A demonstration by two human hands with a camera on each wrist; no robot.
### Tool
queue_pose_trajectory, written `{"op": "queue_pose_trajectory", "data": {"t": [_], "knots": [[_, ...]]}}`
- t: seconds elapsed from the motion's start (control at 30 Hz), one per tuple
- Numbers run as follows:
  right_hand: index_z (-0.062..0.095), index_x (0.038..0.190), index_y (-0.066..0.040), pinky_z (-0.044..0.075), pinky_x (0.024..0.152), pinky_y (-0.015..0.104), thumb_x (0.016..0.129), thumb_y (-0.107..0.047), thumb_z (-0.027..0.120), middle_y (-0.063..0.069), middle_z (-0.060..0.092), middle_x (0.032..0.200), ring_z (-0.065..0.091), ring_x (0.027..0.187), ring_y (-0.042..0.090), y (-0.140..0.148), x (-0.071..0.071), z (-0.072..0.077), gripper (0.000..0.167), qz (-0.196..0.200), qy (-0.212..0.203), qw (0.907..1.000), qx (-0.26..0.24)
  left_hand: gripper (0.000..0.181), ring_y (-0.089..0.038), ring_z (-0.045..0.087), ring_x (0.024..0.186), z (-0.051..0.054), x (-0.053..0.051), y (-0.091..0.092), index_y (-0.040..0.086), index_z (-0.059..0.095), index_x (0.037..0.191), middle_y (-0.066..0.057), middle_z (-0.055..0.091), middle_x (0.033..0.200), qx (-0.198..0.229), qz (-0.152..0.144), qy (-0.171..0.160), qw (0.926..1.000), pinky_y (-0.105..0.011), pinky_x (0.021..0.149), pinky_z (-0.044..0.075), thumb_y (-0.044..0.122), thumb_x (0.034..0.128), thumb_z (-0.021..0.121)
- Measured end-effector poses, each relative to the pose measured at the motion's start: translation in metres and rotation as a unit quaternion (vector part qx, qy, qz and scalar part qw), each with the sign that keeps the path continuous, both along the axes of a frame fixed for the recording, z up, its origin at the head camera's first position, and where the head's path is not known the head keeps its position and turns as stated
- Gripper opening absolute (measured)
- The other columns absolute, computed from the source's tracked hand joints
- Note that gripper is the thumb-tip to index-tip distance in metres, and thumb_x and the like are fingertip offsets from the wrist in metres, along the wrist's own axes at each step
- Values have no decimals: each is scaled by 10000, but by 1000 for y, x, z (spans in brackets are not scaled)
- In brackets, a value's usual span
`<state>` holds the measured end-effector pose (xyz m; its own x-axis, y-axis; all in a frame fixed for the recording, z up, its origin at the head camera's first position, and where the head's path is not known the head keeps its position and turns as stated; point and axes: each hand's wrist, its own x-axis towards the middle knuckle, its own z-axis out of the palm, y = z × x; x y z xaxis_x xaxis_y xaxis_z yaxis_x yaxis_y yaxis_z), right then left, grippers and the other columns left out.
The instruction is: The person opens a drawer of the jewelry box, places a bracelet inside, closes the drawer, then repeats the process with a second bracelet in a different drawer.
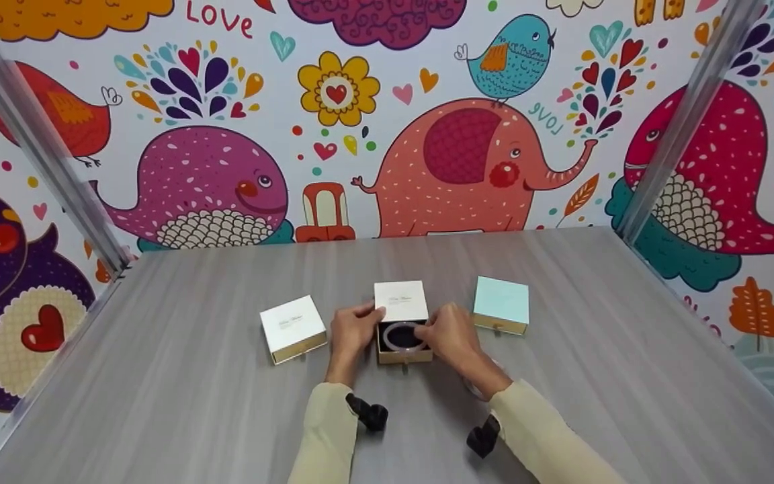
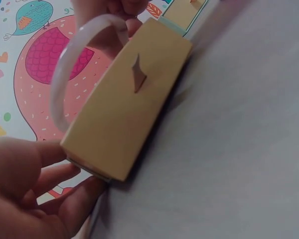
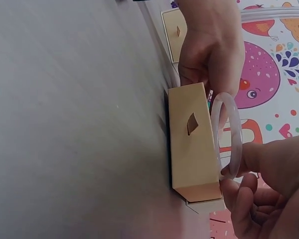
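Note:
In the head view, a small white drawer box (image 1: 400,300) lies mid-table with its drawer pulled out toward me, showing a dark lining. My left hand (image 1: 353,329) grips the box by its left side, thumb near the lid's edge. With thumb and fingers, my right hand (image 1: 453,334) pinches a pale translucent bangle (image 1: 404,349) at its right side. In the right wrist view, the bangle (image 3: 236,139) stands tilted above the drawer's rim, and a ribbon pull tab (image 3: 192,124) sticks out of the tan drawer front.
A second white box (image 1: 293,327) lies to the left, and a mint-green box (image 1: 502,302) to the right; both look closed. Partly hidden under my right forearm is another clear ring-like thing (image 1: 473,388). A patterned wall (image 1: 333,148) rises behind the grey table (image 1: 179,376).

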<state>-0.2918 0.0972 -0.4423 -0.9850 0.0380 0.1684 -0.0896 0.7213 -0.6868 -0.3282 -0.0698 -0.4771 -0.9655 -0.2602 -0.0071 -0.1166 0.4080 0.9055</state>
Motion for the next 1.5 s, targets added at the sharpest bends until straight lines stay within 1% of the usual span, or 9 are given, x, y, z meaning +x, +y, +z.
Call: {"op": "queue_pose_trajectory", "data": {"t": [0.13, 0.27, 0.6, 0.77, 0.93, 1.2, 1.3, 1.4, 1.5], "knots": [[456, 486, -156, 252, 411, 220, 786, -64, 724, -97, 382, 460, 367, 426, 63, -3, -1, 0, 412, -59, 45, 9999, 91, 335, -295, 642, 1217, 0, 1, 0, 145, 762, 1157, -117, 711, 1244, -1, -21, -42, 10000, -445, 1009, 506, 311, 866, 749], [439, 493, -164, 253, 415, 226, 781, -64, 720, -96, 367, 466, 364, 431, 72, -6, -2, 0, 415, -128, 118, 9997, 154, 337, -292, 636, 1227, 0, 1, 0, 150, 763, 1159, -110, 707, 1255, 7, -45, -78, 10000, -444, 1017, 500, 317, 867, 749], [331, 463, -196, 177, 429, 239, 741, -22, 668, -115, 254, 457, 256, 432, 69, -12, -5, -5, 470, -161, 608, 9957, 684, 328, -294, 640, 1222, 2, 1, 0, 143, 767, 1150, -112, 709, 1249, 31, -6, -61, 10000, -439, 1016, 501, 311, 868, 752], [304, 452, -198, 158, 430, 242, 740, -11, 657, -119, 223, 454, 221, 434, 63, -14, -6, -6, 492, -225, 705, 9939, 818, 322, -303, 645, 1213, 1, 1, 0, 117, 767, 1147, -115, 718, 1238, 14, -2, -44, 10000, -450, 1008, 504, 294, 879, 742], [313, 460, -201, 190, 441, 244, 741, -4, 675, -114, 256, 458, 274, 456, 81, -15, -7, -7, 499, -275, 727, 9923, 963, 326, -298, 642, 1219, 1, 1, 1, 137, 767, 1151, -106, 714, 1248, -2, 38, -101, 9999, -447, 1009, 501, 309, 875, 744], [335, 478, -191, 199, 437, 245, 746, 12, 667, -95, 304, 468, 302, 464, 91, -14, -8, -8, 473, -257, 763, 9911, 1059, 325, -292, 636, 1228, 2, 1, 1, 156, 767, 1153, -106, 705, 1263, -20, 9, -177, 9998, -443, 1014, 501, 323, 876, 746], [361, 479, -186, 211, 439, 241, 754, 16, 661, -85, 337, 476, 319, 474, 95, -14, -8, -9, 454, -240, 785, 9906, 1099, 320, -292, 637, 1227, 2, 0, 1, 144, 768, 1148, -112, 706, 1256, 8, 0, -140, 9999, -439, 1018, 500, 308, 875, 749], [436, 486, -160, 239, 447, 237, 774, 14, 665, -67, 410, 492, 353, 490, 97, -15, -8, -10, 408, -225, 818, 9901, 1119, 320, -296, 636, 1229, 1, 0, 0, 134, 769, 1145, -119, 705, 1255, 35, -4, -93, 10000, -438, 1023, 498, 300, 871, 752], [561, 522, -105, 289, 457, 237, 806, 3, 684, -25, 533, 522, 406, 505, 99, -15, -8, -11, 328, -218, 820, 9908, 1055, 321, -302, 634, 1230, 0, 0, 0, 126, 769, 1143, -127, 703, 1254, 38, -11, -36, 10000, -442, 1023, 498, 295, 870, 750]]}}
